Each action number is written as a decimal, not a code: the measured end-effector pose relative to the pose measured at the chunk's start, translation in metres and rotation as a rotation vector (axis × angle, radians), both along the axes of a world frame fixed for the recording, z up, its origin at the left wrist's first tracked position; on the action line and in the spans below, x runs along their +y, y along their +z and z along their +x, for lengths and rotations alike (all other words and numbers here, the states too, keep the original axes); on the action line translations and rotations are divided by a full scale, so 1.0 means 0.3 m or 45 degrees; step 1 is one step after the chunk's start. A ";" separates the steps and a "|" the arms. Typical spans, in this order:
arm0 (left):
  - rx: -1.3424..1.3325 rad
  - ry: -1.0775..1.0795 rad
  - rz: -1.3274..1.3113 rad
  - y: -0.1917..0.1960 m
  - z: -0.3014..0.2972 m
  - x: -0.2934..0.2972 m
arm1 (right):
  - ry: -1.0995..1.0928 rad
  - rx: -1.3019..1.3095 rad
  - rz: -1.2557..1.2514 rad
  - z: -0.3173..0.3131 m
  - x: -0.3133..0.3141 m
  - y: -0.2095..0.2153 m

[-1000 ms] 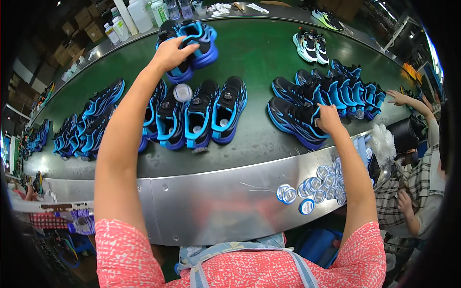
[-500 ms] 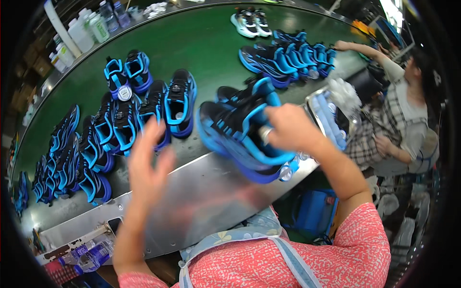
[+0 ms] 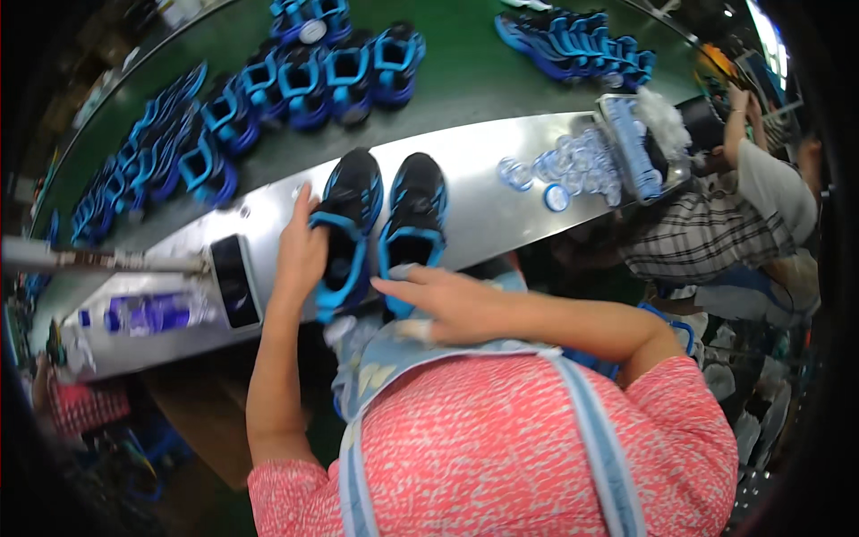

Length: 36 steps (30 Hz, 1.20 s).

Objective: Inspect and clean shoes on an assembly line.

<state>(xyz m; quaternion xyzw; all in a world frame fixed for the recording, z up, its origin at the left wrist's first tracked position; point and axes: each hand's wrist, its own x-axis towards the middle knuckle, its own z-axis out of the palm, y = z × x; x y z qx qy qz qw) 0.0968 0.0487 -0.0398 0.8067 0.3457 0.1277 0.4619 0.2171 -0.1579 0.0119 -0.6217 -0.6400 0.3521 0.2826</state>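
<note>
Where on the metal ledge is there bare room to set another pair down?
Bare ledge runs between the pair and the blue rings, and a smaller patch between the left hand and the phone. The belt behind is crowded with shoes.

A green conveyor belt (image 3: 465,80) curves across the top, carrying rows of blue and black shoes (image 3: 295,85) at the left and another row (image 3: 573,40) at the upper right. Along its near edge runs a metal surface (image 3: 483,192). A dark phone (image 3: 234,282) lies on it at the left, and a cluster of clear round caps (image 3: 573,170) sits toward the right. A co-worker in a plaid shirt (image 3: 689,237) sits at the right.
</note>
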 end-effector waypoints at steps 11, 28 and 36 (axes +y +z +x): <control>-0.275 -0.234 0.616 -0.011 0.025 -0.433 | 0.110 -0.166 -0.018 0.360 0.122 0.049; 0.025 -0.015 -1.059 0.068 0.029 -0.319 | 0.359 -0.284 -0.041 0.287 0.128 -0.037; -0.006 -0.053 -0.987 0.050 0.035 -0.356 | 0.051 -0.489 0.604 0.241 0.085 -0.060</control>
